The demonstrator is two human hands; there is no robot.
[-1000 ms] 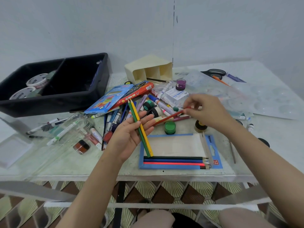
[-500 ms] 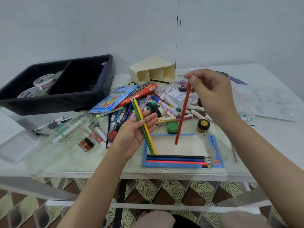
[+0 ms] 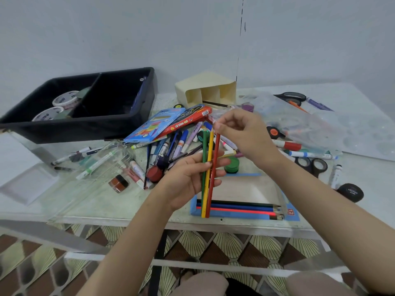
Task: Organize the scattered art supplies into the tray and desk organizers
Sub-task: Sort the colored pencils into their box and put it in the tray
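- The left hand (image 3: 188, 178) is above the left end of the blue pencil box (image 3: 241, 217), palm up. Its fingers are curled behind a pencil bundle (image 3: 207, 167) of 2, 1 green and 1 yellow, and hold it near upright.
- The right hand (image 3: 245, 133) is beyond the box. It pinches the top end of the red pencil (image 3: 216, 154) in a narrow fingertip grip.
- The red pencil touches the right side of the bundle. All 3 lower ends hang over the box's left end.
- 3 pencils (image 3: 235, 208) lie flat along the box's near edge.
- The black tray (image 3: 74, 127) is far left of the box, with tape rolls (image 3: 64, 99) in its left compartment.
- The cream organizer (image 3: 205, 86) lies on its side beyond the box.
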